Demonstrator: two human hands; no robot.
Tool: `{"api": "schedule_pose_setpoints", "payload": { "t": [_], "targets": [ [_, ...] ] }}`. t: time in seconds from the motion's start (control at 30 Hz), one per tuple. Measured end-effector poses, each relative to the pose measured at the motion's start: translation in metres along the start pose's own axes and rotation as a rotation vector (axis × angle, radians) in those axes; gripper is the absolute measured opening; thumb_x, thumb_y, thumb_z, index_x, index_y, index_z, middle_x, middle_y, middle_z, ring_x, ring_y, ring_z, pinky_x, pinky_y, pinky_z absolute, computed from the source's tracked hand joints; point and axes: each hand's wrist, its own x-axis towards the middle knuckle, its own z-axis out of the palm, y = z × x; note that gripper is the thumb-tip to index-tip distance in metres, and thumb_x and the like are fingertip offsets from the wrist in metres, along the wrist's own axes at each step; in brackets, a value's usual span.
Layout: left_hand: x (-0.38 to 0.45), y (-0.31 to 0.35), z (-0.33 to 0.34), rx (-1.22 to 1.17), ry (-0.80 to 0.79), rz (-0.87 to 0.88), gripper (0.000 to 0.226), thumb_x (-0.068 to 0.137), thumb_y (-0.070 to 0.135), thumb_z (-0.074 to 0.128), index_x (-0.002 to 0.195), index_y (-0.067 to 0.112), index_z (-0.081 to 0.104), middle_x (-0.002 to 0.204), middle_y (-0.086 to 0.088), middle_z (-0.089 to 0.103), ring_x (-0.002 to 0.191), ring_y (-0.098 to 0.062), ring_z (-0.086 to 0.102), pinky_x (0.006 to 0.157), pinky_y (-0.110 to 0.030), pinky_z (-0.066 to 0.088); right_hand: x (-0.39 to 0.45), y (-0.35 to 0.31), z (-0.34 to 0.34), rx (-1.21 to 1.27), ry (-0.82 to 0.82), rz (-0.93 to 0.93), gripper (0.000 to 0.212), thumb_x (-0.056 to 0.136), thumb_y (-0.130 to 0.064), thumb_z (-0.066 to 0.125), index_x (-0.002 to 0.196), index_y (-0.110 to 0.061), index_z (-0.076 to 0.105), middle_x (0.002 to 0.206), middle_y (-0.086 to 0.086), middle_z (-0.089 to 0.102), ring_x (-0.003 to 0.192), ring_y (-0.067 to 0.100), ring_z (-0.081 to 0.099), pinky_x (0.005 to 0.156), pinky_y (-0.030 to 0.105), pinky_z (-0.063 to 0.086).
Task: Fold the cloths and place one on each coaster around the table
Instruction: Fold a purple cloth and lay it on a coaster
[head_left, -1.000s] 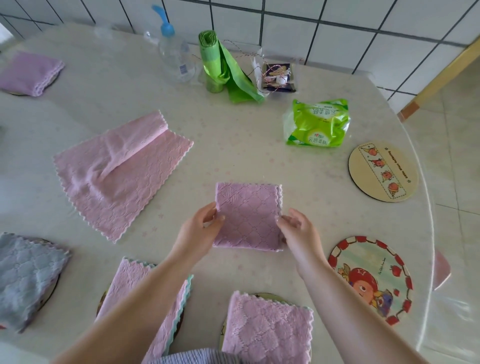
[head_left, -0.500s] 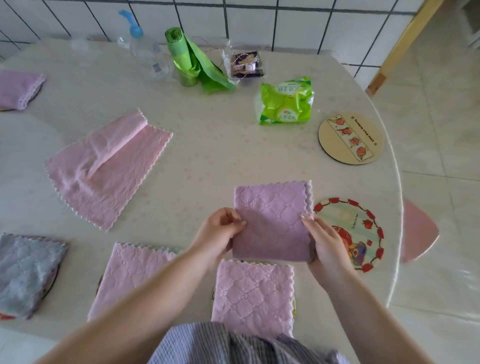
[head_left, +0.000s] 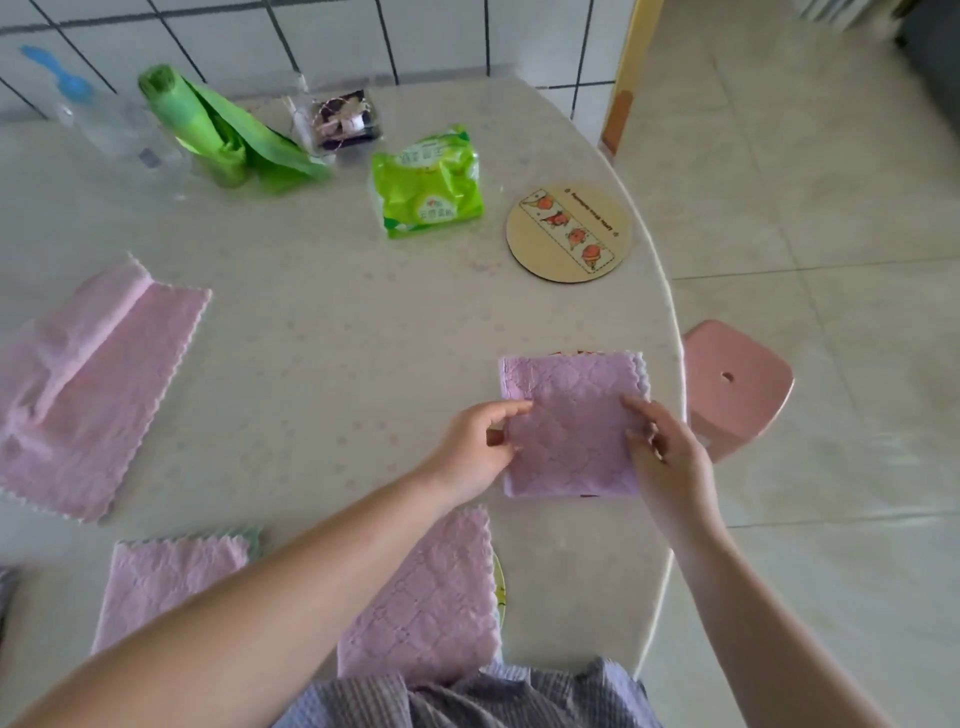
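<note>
Currently I see the folded purple cloth (head_left: 571, 415) lying at 3 o'clock on the desk (head_left: 337, 338), over a red-rimmed coaster barely showing. Left hand (head_left: 475, 447) pinches its left edge; right hand (head_left: 667, 452) pinches the right edge, fingers curled. Judged soft, light, limp: best held at opposite edges. Green tissue pack (head_left: 427, 182) at 12 o'clock is sealed, contents unseen.

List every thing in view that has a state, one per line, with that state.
left hand: pinches the folded cloth's left edge
right hand: holds its right edge
folded cloth: folded square, over a red-rimmed coaster
beige coaster: bare
unfolded cloth: spread out, one edge flipped over
near cloth: folded, on a coaster
near-left cloth: folded
green bag roll: partly unrolled
</note>
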Motion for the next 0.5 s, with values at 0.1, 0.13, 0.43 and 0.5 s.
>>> {"api": "schedule_pose_setpoints", "payload": {
  "t": [0.1, 0.13, 0.43, 0.5],
  "targets": [
    [0.005, -0.001, 0.004, 0.055, -0.045, 0.008, 0.051, 0.084, -0.009, 0.055, 0.131, 0.012, 0.05, 0.124, -0.005, 0.058, 0.098, -0.016, 0.063, 0.094, -0.022, 0.046, 0.009, 0.007, -0.001, -0.044, 0.025, -0.035, 0.04, 0.085, -0.001, 0.053, 0.119, -0.021, 0.061, 0.103, -0.007, 0.06, 0.07, 0.007, 0.046, 0.065, 0.0, 0.034],
    [0.007, -0.002, 0.004, 0.057, -0.051, 0.006, 0.052, 0.084, -0.009, 0.056, 0.132, 0.013, 0.049, 0.126, -0.007, 0.058, 0.101, -0.018, 0.063, 0.095, -0.024, 0.045, 0.011, 0.01, -0.001, -0.046, 0.03, -0.016, 0.041, 0.086, -0.002, 0.053, 0.121, -0.021, 0.06, 0.106, -0.008, 0.06, 0.072, 0.01, 0.048, 0.066, 0.0, 0.034],
    [0.014, -0.008, 0.004, 0.55, 0.097, 0.226, 0.054, 0.081, 0.011, 0.065, 0.132, 0.013, 0.049, 0.129, -0.008, 0.043, 0.12, -0.023, 0.045, 0.102, -0.031, 0.037, 0.005, 0.014, 0.0, -0.214, 0.086, -0.09, 0.039, 0.089, -0.012, 0.052, 0.127, -0.021, 0.056, 0.143, -0.002, 0.042, 0.121, 0.02, 0.046, 0.099, 0.027, 0.034],
    [0.012, -0.017, 0.007, 0.844, 0.136, 0.423, 0.054, 0.079, 0.019, 0.064, 0.131, 0.011, 0.049, 0.135, -0.01, 0.044, 0.125, -0.027, 0.043, 0.101, -0.043, 0.038, 0.004, 0.015, 0.003, -0.416, 0.083, -0.247, 0.04, 0.089, -0.022, 0.044, 0.127, -0.019, 0.056, 0.145, 0.005, 0.041, 0.132, 0.027, 0.035, 0.106, 0.043, 0.027]
  ]
}}
